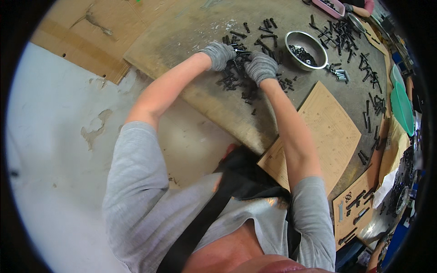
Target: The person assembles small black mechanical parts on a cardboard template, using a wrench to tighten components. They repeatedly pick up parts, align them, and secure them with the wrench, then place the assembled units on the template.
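Two gloved hands meet over the bolt pile (239, 77) | left hand (219, 55) and right hand (261, 66) pinch one bolt (241, 52) between them (fingers closed) | steel bowl (306, 49) nearby | best held square, turned slowly.

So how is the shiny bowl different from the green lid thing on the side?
The bowl is silver metal; the green lid looks like plastic. The bowl is round and deep with small dark parts inside; the lid looks flat and nothing shows on it. The bowl sits close to the right hand; the lid lies far off at the table's edge. Both rest on the same table.
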A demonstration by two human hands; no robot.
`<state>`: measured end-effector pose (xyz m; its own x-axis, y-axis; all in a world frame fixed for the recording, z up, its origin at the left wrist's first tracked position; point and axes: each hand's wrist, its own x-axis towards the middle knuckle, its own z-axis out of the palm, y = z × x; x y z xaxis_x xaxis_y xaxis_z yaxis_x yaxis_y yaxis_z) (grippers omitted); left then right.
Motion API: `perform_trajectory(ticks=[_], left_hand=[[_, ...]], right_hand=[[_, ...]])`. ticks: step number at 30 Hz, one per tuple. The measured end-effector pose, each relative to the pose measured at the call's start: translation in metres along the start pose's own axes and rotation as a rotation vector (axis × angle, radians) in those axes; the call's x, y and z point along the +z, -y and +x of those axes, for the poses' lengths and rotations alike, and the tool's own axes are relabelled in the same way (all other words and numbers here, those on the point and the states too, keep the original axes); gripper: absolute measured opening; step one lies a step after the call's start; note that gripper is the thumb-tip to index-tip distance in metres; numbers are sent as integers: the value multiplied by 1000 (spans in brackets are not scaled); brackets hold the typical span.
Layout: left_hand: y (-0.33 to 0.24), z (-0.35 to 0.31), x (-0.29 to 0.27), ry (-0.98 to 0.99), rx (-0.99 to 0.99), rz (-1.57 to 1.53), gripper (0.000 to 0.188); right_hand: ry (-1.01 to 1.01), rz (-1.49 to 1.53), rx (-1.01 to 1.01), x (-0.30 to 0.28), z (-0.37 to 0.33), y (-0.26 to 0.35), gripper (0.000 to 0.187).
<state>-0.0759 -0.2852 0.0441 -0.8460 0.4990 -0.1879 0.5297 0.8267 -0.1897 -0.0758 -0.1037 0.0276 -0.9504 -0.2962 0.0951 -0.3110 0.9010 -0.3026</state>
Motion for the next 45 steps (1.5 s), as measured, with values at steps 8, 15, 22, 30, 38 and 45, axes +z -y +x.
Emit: perform_trajectory(ticks=[8,15,22,30,38,45], left_hand=[[8,-13,5,-174,118,-58,26],[10,-4,11,-101,63,131,22],[5,-14,8,-379,-51,-271,27],[-167,67,-38,-514,105,-773,44],[-260,128,-48,-230,157,-908,31],[-274,139,-49,-112,120,-814,37]], right_hand=[[67,-50,29,12,-17,39,24],[-52,118,-62,-46,-59,-12,24],[-217,-95,209,-95,-184,-154,11],[-161,-267,212,-95,-191,-217,11],[-201,-119,372,-122,-227,-226,13],[-150,-95,290,-99,-206,-215,23]])
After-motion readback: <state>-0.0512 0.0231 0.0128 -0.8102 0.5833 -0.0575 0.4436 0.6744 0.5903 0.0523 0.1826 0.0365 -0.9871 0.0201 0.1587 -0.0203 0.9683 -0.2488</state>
